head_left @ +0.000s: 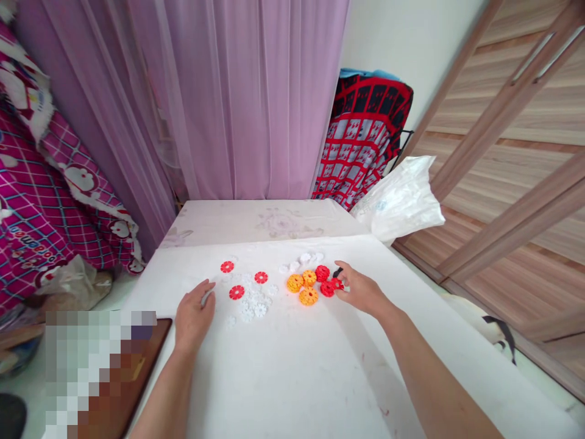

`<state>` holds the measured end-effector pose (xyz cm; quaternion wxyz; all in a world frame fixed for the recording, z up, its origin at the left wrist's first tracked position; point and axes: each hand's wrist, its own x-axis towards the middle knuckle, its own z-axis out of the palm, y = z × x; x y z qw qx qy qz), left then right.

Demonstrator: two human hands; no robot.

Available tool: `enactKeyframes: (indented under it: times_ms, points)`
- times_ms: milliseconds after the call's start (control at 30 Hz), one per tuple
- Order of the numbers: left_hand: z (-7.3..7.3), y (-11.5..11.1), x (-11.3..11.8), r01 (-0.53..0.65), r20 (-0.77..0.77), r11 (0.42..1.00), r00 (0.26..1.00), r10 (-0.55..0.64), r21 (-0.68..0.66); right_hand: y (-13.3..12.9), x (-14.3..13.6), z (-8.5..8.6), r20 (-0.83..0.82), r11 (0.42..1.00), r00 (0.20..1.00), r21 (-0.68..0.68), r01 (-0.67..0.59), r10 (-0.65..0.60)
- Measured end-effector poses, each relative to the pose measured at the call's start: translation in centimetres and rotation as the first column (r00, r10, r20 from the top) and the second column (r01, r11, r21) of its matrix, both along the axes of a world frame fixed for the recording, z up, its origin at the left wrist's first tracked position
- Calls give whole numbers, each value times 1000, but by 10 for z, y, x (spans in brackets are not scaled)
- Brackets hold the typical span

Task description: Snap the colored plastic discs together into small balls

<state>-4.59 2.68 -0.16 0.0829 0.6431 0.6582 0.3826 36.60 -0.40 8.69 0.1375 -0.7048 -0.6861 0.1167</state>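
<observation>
On the white-covered table, my left hand (195,314) hovers or rests left of the loose pieces, thumb and fingers apart, holding nothing. Nearest to it are flat red notched discs, one of them a red disc (236,292), and a spread of white notched discs (256,303). My right hand (354,285) curls its thumb and fingers around a red notched disc (337,283) at the right. A small black piece (338,272) shows by its fingertips; its kind is unclear. Beside it stand stacks of red discs (322,273) and orange discs (308,296).
Behind the orange stacks lie more white discs (305,258). A white plastic bag (397,201) leans at the table's far right corner. A brown board or case (148,372), partly blurred out, adjoins the left edge. Purple curtains (256,97) and a wooden wardrobe (503,146) surround the table.
</observation>
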Motion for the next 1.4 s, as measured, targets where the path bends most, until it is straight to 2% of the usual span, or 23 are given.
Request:
enactKeyframes:
  times_ms: [133, 533, 667, 767, 867, 933, 1000, 1100, 1233, 1400]
  points:
    - [1, 0, 0, 1, 0, 1000, 1000, -1, -7, 2, -12, -6, 1, 999, 1000, -42, 15, -15]
    - [1, 0, -1, -3, -12, 1000, 1000, 3, -2, 6, -22, -2, 67, 996, 997, -77, 45, -40]
    - [1, 1, -1, -5, -15, 1000, 1000, 5, -3, 3, -16, 2, 61, 999, 997, -26, 43, -41]
    - [0, 1, 0, 7, -17, 1000, 1000, -7, -8, 6, -19, 12, 69, 999, 998, 48, 6, -9]
    - [1, 0, 1, 11, -12, 1000, 1000, -11, -12, 16, -43, 25, 80, 994, 994, 81, -74, 67]
    - [1, -1, 2, 0, -4, 1000, 1000, 0, -8, 27, -69, 30, 86, 981, 981, 69, -179, 173]
    - [1, -2, 3, -9, 5, 1000, 1000, 9, 2, 39, -99, 29, 93, 947, 945, 51, -318, 312]
    - [0, -3, 3, -12, 9, 1000, 1000, 12, 9, 57, -140, 19, 119, 885, 879, 14, -466, 461]
    - [-1, -2, 4, -18, 9, 1000, 1000, 18, 13, 77, -168, 1, 193, 849, 827, -105, -518, 529]
    - [1, -4, 6, -20, 12, 1000, 1000, 20, 3, 85, -174, -8, 227, 855, 824, -141, -500, 519]
